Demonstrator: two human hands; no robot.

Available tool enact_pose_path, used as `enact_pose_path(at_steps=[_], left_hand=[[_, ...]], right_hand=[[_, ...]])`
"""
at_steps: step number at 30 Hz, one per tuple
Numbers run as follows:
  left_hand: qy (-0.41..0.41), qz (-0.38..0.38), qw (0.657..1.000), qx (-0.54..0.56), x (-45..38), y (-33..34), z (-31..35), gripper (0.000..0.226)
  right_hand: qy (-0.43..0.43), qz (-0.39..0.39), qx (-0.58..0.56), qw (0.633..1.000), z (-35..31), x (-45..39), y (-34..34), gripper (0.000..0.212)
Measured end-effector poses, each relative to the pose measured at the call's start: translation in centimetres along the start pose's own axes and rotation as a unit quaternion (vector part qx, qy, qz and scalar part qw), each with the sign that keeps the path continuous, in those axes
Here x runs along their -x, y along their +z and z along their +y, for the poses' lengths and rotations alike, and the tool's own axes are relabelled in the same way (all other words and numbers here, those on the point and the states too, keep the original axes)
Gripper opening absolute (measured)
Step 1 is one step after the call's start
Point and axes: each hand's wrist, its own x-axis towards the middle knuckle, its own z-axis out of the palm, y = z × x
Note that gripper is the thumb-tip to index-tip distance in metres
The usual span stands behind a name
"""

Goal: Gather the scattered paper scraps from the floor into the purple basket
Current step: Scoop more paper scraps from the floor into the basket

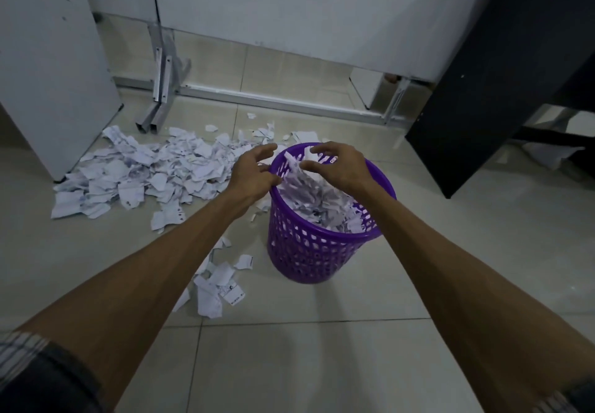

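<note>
Purple plastic lattice forms an upright basket [322, 245] standing on pale tiled floor [322, 364], about half filled with white paper scraps [322, 206]. Both hands hover over its rim with fingers spread loosely, gripping nothing; blurred scraps hang in the air between them above the basket. The left hand [254, 171] is at the rim's left edge, the right hand [338, 164] over the far rim. A broad pile of torn paper [145, 171] covers the floor to the left, up against a white panel [48, 58]; a smaller cluster [219, 284] lies near the basket's base. A black board [499, 74] leans at right. Bare tile stretches in the foreground and to the basket's right.
</note>
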Motion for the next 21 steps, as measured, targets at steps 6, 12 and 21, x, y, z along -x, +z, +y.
enact_pose_path(at_steps=[6,12,21], left_hand=[[-0.004,0.028,0.999,0.039,-0.4,-0.1,0.2,0.069],[-0.017,0.039,0.997,0.065,-0.9,-0.4,0.6,0.067],[-0.020,0.040,0.996,0.079,-1.3,-0.6,0.1,0.062]], right_hand=[[-0.039,-0.163,0.134,0.977,1.3,-0.3,2.0,0.046],[0.020,-0.301,0.248,0.920,3.8,0.4,4.4,0.046],[0.058,-0.223,0.213,0.949,2.8,-0.3,3.8,0.042]])
